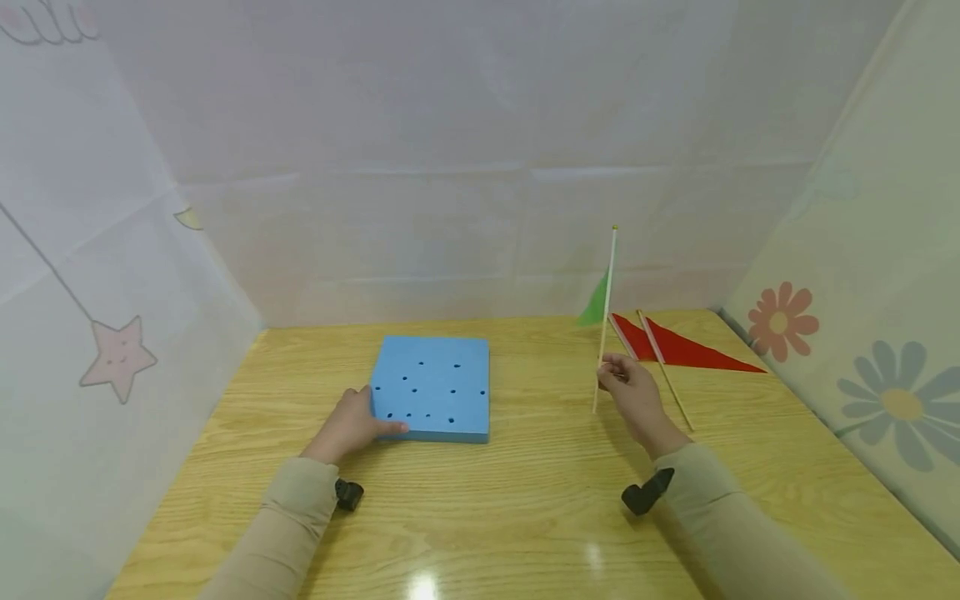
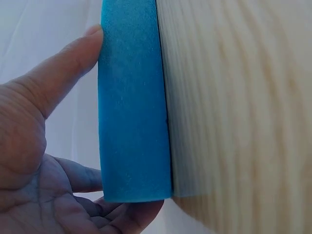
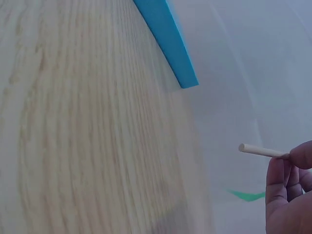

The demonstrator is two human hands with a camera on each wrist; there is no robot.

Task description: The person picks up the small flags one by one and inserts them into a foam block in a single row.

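Observation:
My right hand (image 1: 632, 392) pinches the lower part of a thin wooden stick that bears a small green flag (image 1: 596, 302). The flag stands nearly upright, and in the right wrist view the stick's bottom end (image 3: 249, 148) juts out past the fingertips. A flat blue block (image 1: 435, 350) with several small holes in its top lies on the table. At its near left corner my left hand (image 1: 354, 425) holds it, with the thumb (image 2: 73, 66) along the front edge and the fingers round the left side.
Two red pennant flags (image 1: 686, 348) on sticks lie on the wooden table (image 1: 480, 508), just beyond the right hand. White cloth (image 1: 450, 225) walls in the table at the back and both sides, printed with a star (image 1: 118, 360) and flowers (image 1: 783, 323).

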